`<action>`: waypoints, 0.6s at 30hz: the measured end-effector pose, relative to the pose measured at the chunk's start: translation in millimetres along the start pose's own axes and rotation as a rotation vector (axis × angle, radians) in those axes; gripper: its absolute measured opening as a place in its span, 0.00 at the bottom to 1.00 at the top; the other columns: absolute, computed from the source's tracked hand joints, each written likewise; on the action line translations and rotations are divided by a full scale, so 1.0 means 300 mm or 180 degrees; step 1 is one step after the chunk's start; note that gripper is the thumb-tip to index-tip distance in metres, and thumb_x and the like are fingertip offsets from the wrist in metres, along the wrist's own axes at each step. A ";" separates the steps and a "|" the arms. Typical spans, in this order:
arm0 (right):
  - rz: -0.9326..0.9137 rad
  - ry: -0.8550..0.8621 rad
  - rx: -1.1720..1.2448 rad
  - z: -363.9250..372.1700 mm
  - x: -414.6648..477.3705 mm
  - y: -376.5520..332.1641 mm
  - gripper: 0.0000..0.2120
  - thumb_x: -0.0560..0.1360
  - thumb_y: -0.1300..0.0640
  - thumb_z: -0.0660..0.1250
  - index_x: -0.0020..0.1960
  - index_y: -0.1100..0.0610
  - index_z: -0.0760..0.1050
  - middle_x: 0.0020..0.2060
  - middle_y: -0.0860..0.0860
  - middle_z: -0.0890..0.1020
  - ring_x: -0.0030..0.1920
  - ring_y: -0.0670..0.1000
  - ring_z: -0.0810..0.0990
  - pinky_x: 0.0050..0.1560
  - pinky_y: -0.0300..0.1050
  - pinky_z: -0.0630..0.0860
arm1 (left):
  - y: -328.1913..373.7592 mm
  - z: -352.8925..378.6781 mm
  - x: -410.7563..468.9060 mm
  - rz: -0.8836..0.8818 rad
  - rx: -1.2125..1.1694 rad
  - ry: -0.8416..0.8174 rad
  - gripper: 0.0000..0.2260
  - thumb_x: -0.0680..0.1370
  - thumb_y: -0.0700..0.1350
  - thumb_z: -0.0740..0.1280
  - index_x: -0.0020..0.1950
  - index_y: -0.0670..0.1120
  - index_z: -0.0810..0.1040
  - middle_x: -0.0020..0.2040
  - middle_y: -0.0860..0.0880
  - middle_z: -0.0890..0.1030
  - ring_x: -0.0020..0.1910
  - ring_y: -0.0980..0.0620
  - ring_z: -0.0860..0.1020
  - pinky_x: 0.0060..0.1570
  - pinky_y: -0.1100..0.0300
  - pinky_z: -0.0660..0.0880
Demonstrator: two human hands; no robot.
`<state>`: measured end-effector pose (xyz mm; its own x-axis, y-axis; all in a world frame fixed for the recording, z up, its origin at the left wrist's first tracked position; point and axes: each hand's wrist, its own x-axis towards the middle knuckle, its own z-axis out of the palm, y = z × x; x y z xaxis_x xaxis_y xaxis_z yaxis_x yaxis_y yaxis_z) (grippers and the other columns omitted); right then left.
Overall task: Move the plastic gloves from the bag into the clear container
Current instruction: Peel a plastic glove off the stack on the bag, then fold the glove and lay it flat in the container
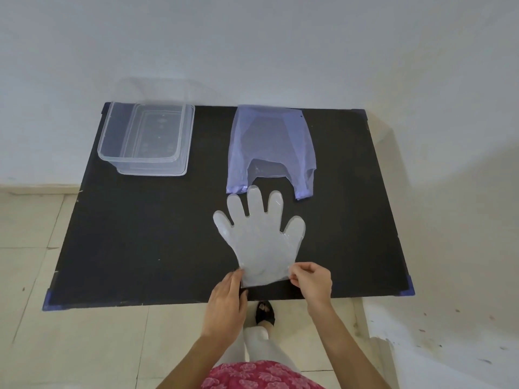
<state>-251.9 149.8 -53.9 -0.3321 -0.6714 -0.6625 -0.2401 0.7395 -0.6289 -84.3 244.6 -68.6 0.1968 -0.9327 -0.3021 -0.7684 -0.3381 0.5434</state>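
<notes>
A translucent plastic glove (259,237) lies flat on the black table (146,234), fingers pointing away from me, its fingertips just short of the bag. My left hand (229,297) pinches the cuff's left corner and my right hand (310,282) pinches the right corner, near the table's front edge. The thin blue plastic bag (269,147) lies flat at the back centre, handles toward me. The clear container (146,136) stands open at the back left, sitting on its lid; nothing shows inside it.
The table stands against a white wall, with blue corner caps (407,289). Tiled floor lies around it. My foot in a dark sandal (264,313) shows below the front edge. A paint-spattered white surface (438,346) is at the lower right.
</notes>
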 end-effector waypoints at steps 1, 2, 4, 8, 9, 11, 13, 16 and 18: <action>-0.0027 0.0005 0.0045 -0.004 -0.003 -0.009 0.03 0.72 0.63 0.71 0.42 0.56 0.82 0.36 0.52 0.85 0.41 0.51 0.85 0.50 0.48 0.83 | -0.001 0.001 -0.002 0.0002 0.0061 -0.0073 0.22 0.81 0.48 0.57 0.75 0.49 0.61 0.73 0.51 0.68 0.72 0.52 0.66 0.72 0.59 0.59; -0.0044 -0.0007 0.0111 -0.009 -0.004 -0.017 0.02 0.72 0.63 0.72 0.42 0.57 0.82 0.36 0.53 0.86 0.41 0.51 0.85 0.50 0.48 0.83 | -0.002 0.001 -0.003 0.0014 0.0121 -0.0136 0.23 0.82 0.49 0.56 0.76 0.49 0.58 0.75 0.51 0.65 0.74 0.53 0.64 0.73 0.59 0.56; -0.0067 -0.0056 0.0222 -0.018 -0.006 -0.037 0.02 0.72 0.62 0.72 0.44 0.58 0.82 0.36 0.54 0.86 0.40 0.51 0.86 0.50 0.47 0.83 | -0.004 0.002 -0.002 0.0013 0.0242 -0.0219 0.24 0.82 0.52 0.53 0.77 0.50 0.53 0.77 0.52 0.61 0.76 0.54 0.59 0.73 0.61 0.49; -0.0252 -0.0166 0.0225 -0.035 -0.024 -0.092 0.02 0.73 0.62 0.72 0.45 0.58 0.82 0.38 0.54 0.86 0.41 0.51 0.86 0.48 0.45 0.83 | -0.002 0.006 0.003 -0.0023 0.0358 -0.0287 0.25 0.82 0.52 0.54 0.78 0.52 0.51 0.78 0.52 0.59 0.76 0.53 0.58 0.69 0.63 0.43; -0.0327 -0.0198 0.0267 -0.039 -0.031 -0.109 0.02 0.73 0.62 0.72 0.46 0.58 0.82 0.38 0.54 0.86 0.41 0.51 0.86 0.47 0.44 0.83 | -0.003 0.007 0.006 -0.0050 0.0322 -0.0317 0.25 0.82 0.52 0.55 0.78 0.52 0.52 0.77 0.53 0.59 0.76 0.53 0.58 0.70 0.62 0.44; -0.0502 -0.0232 0.0303 -0.046 -0.044 -0.141 0.03 0.73 0.63 0.72 0.45 0.58 0.82 0.38 0.54 0.86 0.40 0.51 0.86 0.44 0.41 0.83 | -0.002 0.002 0.014 -0.0164 0.0085 -0.0349 0.25 0.81 0.50 0.58 0.77 0.53 0.55 0.76 0.53 0.62 0.75 0.53 0.62 0.73 0.59 0.52; -0.0618 -0.0251 0.0315 -0.048 -0.054 -0.173 0.03 0.73 0.63 0.72 0.45 0.57 0.81 0.38 0.53 0.86 0.39 0.50 0.86 0.42 0.40 0.83 | 0.006 -0.007 0.026 -0.0262 -0.0224 -0.0285 0.23 0.80 0.48 0.61 0.75 0.52 0.60 0.73 0.53 0.68 0.70 0.52 0.69 0.70 0.58 0.64; -0.0648 -0.0315 0.0439 -0.039 -0.068 -0.223 0.03 0.72 0.63 0.72 0.46 0.57 0.82 0.37 0.53 0.86 0.38 0.50 0.86 0.40 0.39 0.83 | 0.028 -0.031 0.050 -0.0292 -0.0365 -0.0258 0.21 0.80 0.46 0.62 0.72 0.50 0.65 0.70 0.52 0.72 0.66 0.52 0.74 0.66 0.59 0.70; -0.0663 -0.0364 0.0489 -0.029 -0.076 -0.257 0.04 0.72 0.62 0.73 0.46 0.57 0.82 0.37 0.52 0.86 0.38 0.50 0.86 0.40 0.39 0.83 | 0.038 -0.045 0.067 -0.0328 -0.0389 -0.0340 0.20 0.80 0.46 0.61 0.72 0.51 0.65 0.70 0.52 0.72 0.66 0.52 0.74 0.66 0.58 0.70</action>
<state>-233.8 108.5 13.3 -0.1830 -0.8158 -0.5487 -0.1485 0.5746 -0.8048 -80.8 220.4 -57.8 0.1998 -0.8759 -0.4391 -0.6665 -0.4500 0.5944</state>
